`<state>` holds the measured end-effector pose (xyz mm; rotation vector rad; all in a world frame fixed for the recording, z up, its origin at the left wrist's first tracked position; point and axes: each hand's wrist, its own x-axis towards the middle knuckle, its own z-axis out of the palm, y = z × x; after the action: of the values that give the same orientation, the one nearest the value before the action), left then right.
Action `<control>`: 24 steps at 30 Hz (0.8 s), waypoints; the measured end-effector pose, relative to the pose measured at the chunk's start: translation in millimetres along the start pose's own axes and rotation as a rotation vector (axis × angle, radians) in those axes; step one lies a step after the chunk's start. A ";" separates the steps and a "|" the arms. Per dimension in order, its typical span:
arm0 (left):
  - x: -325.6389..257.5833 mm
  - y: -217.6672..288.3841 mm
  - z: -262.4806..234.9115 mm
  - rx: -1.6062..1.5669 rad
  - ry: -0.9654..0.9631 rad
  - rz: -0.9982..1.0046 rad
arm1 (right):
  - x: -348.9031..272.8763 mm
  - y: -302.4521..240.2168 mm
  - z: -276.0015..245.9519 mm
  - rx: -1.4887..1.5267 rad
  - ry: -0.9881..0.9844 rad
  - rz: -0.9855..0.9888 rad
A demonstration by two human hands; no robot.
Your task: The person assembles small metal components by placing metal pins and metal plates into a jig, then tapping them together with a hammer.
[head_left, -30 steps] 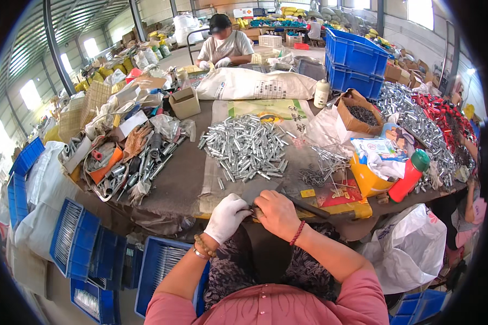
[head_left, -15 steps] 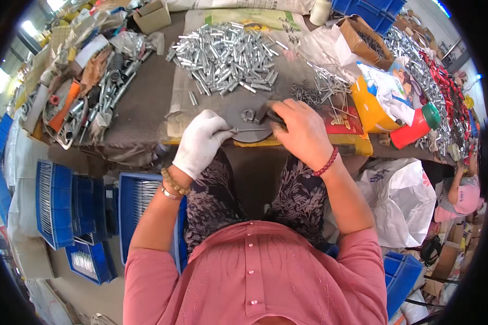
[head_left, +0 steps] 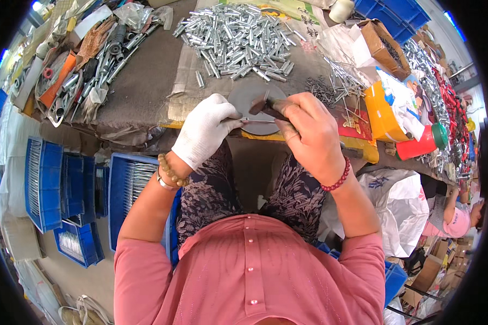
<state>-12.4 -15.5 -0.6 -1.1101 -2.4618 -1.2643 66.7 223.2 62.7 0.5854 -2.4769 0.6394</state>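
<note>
I observe the left hand, in a white knit glove, pinching one end of a thin metal pin between thumb and fingertips; the grasp is closed on the pin. The bare right hand is clenched around a small dark tool, whose tip meets the pin's other end just beside the left fingertips. Both hands hang at the near table edge, close together but not touching one another. Directly behind the grip, on the table, lies a round grey disc, partly covered by the right hand. Farther behind that sits a heap of short silver metal sleeves, well apart from the hands. To the right of the grip and slightly behind it lies a loose scatter of thin pins, near the right knuckles. Beyond those stand a yellow box and a red bottle with a green cap. To the left of the grip and lower, beside the person's knee, stands a blue crate filled with long metal rods. I cannot tell what kind of tool it is.
</note>
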 end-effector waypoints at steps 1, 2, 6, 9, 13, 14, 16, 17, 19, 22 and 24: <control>-0.1 0.4 -0.5 -0.005 0.000 -0.010 | 3.4 -2.5 -0.8 0.003 -0.004 -0.002; 0.2 0.8 -0.9 -0.005 0.002 -0.015 | 6.4 -5.1 -1.9 0.009 0.014 -0.045; 2.8 -2.1 2.5 0.000 0.015 0.040 | 2.4 1.4 5.4 -0.040 -0.101 -0.035; 0.9 -3.1 2.1 -0.007 0.026 0.037 | 9.5 -2.1 -1.6 0.003 -0.081 -0.061; -0.4 -4.6 0.7 -0.027 0.025 0.034 | 8.6 -9.2 0.4 0.014 0.084 -0.075; 1.7 -4.3 1.8 -0.036 0.020 0.043 | 1.4 -3.8 7.9 0.009 -0.005 -0.062; 2.9 -3.1 1.9 -0.006 0.016 0.024 | -2.7 -1.0 10.4 0.004 -0.089 -0.048; 3.1 -1.3 0.6 -0.003 0.015 0.026 | -2.5 -1.6 9.3 0.034 -0.068 -0.037; 2.0 1.6 -1.2 0.010 0.001 -0.023 | 0.1 -5.0 6.6 0.065 -0.048 -0.023; -0.3 -3.3 -0.2 -0.018 0.004 -0.028 | 4.2 -8.4 4.7 0.102 0.125 -0.019; 1.0 -1.2 -1.2 -0.012 0.003 -0.032 | 1.1 1.2 14.0 0.131 0.125 0.075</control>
<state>-14.2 -16.3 -0.2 -1.0755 -2.4829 -1.2905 60.2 216.3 52.3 0.4877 -2.3622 0.8470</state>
